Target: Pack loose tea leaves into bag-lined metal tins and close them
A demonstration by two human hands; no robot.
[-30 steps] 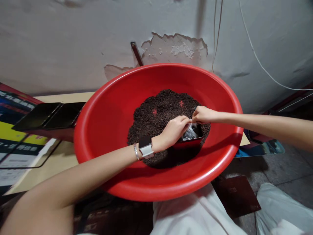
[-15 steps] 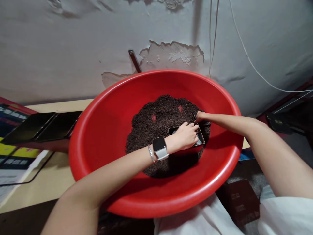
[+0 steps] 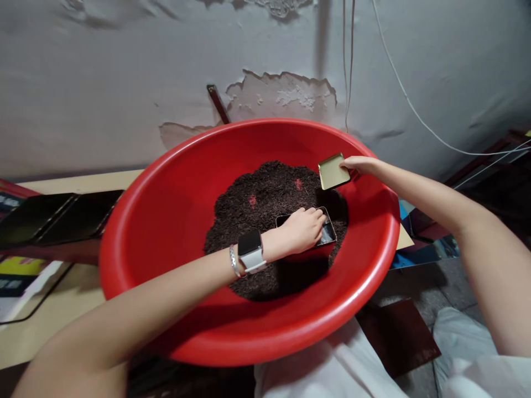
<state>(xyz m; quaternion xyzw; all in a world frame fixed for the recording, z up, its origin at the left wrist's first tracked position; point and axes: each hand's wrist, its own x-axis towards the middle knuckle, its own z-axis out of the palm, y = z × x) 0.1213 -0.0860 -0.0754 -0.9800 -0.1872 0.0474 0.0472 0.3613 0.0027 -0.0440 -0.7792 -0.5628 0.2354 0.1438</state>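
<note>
Grey plaster wall (image 3: pixel 103 83), flaking in a patch behind the basin, with white cables (image 3: pixel 415 110) hanging across its right part. Pale tabletop (image 3: pixel 83 182) at left, carrying dark flat trays (image 3: pixel 62 218) and printed sheets (image 3: pixel 25 276); the floor at lower right holds a brown box (image 3: pixel 398 337).

Red plastic basin (image 3: pixel 166 188): round, wide, set before the person's white-clad lap (image 3: pixel 332 365). Contents: a heap of dark loose tea leaves (image 3: pixel 265 199) filling the bottom.

Square tin (image 3: pixel 319 235): red-sided, open mouth upward, seated in the leaves right of centre; a silvery liner shows inside. The left hand (image 3: pixel 302 229), wrist bearing a white watch (image 3: pixel 251 251) and a bracelet, lies curled over its near-left rim, steadying it.

Gold lid (image 3: pixel 333 171): flat, square, tilted with its inner face toward the camera, held above the leaves near the basin's far right wall. The right hand (image 3: pixel 360 164) pinches it by its right edge.
</note>
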